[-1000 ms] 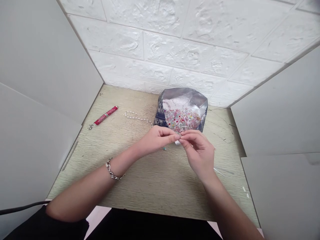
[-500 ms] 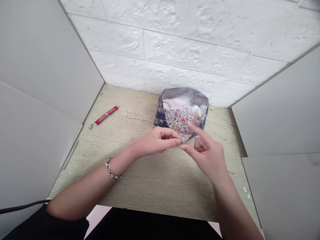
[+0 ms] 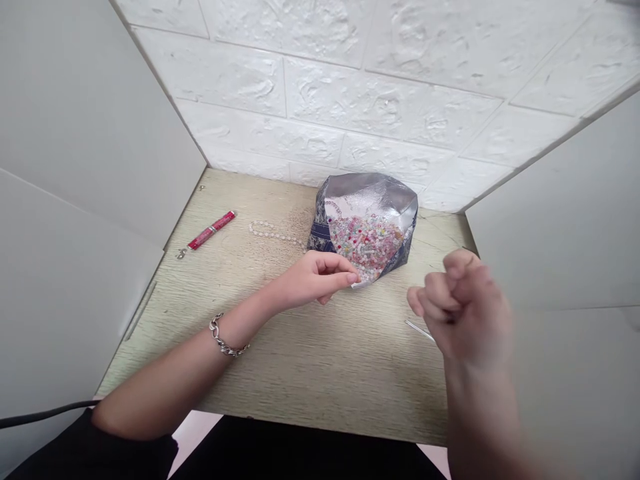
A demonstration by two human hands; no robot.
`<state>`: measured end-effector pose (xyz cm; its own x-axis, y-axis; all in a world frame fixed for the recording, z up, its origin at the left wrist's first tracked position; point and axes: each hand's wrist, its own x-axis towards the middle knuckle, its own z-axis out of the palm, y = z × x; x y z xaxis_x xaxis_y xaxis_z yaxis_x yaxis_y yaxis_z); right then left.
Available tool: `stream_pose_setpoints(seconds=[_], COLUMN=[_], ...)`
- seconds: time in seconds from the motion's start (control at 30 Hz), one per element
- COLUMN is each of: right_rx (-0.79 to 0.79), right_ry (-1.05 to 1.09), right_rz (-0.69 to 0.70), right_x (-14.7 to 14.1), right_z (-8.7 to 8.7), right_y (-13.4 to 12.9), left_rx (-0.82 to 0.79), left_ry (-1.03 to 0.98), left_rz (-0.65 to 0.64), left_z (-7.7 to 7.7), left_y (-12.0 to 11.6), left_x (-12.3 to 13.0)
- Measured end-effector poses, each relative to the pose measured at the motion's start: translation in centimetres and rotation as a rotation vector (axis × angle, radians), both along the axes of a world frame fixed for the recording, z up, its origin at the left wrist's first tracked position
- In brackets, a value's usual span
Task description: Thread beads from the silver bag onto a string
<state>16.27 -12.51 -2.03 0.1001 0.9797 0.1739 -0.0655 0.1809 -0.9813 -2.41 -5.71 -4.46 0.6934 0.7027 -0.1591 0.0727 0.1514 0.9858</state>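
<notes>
A silver-lined pouch with a dark blue patterned outside point(image 3: 370, 193) holds a heap of small beads point(image 3: 365, 243), pink, white and red. My left hand point(image 3: 320, 279) is pinched at the pouch's near edge; what its fingertips hold is too small to make out. To the right, my right hand point(image 3: 465, 307) is raised with its fingers curled in and slightly blurred; any thin thing in it is unclear. A thin pale stick point(image 3: 419, 330) shows on the table just left of the right hand.
A red slim case point(image 3: 211, 232) lies at the table's left. A strand of white beads point(image 3: 273, 233) lies beside the pouch. The white brick wall point(image 3: 240, 133) stands behind, with grey panels at both sides. The wooden table point(image 3: 300, 360) reaches to my lap.
My right hand has moved right, away from my left hand, and its fingers have curled in. The thin stick has come into view. My left hand stays nearly in place, still pinched.
</notes>
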Motion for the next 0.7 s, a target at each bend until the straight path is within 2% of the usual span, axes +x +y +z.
stream_pose_setpoints(seconds=[0.07,0.17,0.23,0.3,0.4,0.53,0.6,0.7], right_rx=[0.029,0.080,0.193,0.271,0.273,0.224,0.236,0.255], right_ry=[-0.240,-0.719,-0.892,-0.947,-0.872,-0.541,-0.343,-0.118], right_rz=[-0.056,-0.056,-0.065,-0.089,-0.137,-0.284,-0.371,-0.443], right_x=[-1.0,-2.3,-2.7,-2.6,-2.2,-1.8,-1.7,-1.7], right_z=[-0.7,-2.0,-2.5,-2.5,-1.8,-1.3,-1.3,-1.1], right_y=[0.0,0.0,0.0,-0.1,-0.4,-0.9,-0.9,-0.7], left_rx=[0.000,0.014,0.023,0.019,0.004,0.053,0.210,0.588], left_ry=[-0.013,-0.025,-0.024,-0.018,0.019,0.176,0.260,0.383], left_rz=[-0.015,-0.059,-0.081,-0.075,-0.052,-0.120,-0.183,-0.254], left_z=[0.1,0.2,0.1,0.0,-0.3,-0.7,-0.9,-1.3], left_y=[0.0,-0.1,0.0,0.0,0.1,0.1,0.1,0.2], left_x=[0.0,0.0,-0.1,-0.2,-0.3,-0.2,-0.2,-0.2])
